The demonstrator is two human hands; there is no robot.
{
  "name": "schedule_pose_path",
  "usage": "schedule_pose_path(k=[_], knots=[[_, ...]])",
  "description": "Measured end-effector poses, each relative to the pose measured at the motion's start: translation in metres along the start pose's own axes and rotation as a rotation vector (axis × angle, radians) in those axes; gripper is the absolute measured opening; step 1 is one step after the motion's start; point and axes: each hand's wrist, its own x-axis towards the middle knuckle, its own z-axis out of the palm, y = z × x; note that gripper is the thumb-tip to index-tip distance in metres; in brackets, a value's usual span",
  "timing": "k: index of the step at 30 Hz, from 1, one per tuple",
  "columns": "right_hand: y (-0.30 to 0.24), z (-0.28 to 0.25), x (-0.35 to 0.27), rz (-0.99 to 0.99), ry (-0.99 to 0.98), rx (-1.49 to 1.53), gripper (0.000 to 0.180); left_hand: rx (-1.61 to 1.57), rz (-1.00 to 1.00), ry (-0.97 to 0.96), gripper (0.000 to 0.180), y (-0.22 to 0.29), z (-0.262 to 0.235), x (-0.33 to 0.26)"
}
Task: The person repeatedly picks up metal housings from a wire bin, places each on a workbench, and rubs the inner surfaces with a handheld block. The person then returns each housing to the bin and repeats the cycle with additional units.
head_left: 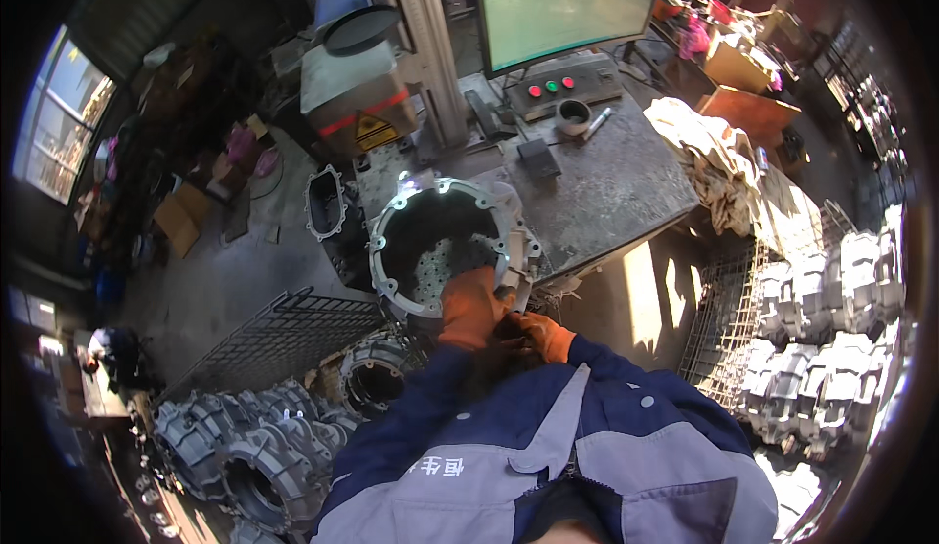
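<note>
Hands [471,304] [544,335] grip housing [445,241]; yellow triangular label [375,132] behind.

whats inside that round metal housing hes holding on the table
The metal housing looks hollow: a dark cavity with a speckled surface at the bottom. The left hand covers its near rim.

a monitor [567,6] stands above a button panel [565,86], rags [704,148] beside.
</note>
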Motion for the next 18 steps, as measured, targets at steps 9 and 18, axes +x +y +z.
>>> schedule_pose_path(k=[9, 18], knots=[[-0.023, 0.023, -0.012, 0.137, -0.053, 0.338, 0.037, -0.089, -0.103, -0.105, 0.034, 0.008, -0.012, 0.004], [-0.004, 0.019, 0.011, 0.009, -0.054, 0.397, 0.033, -0.117, -0.151, -0.109, 0.032, 0.009, -0.014, 0.008]])
